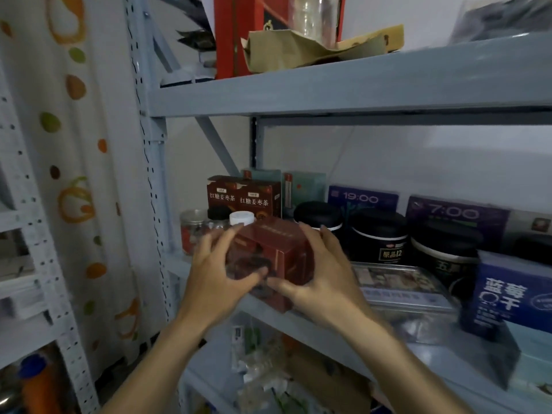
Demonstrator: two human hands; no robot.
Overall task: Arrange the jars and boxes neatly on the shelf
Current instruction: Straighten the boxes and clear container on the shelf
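I saw both hands clamped on the red box (277, 258): left hand (215, 273) on its left side, right hand (322, 273) on its right. Box hung tilted at the shelf (328, 333) front, just before the white-capped jar (242, 218).

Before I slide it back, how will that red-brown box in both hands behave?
The red-brown box looks like stiff card, so it should keep its shape. Flat faces suggest sliding, not rolling. Probably light: left hand and right hand hold it by the fingers.
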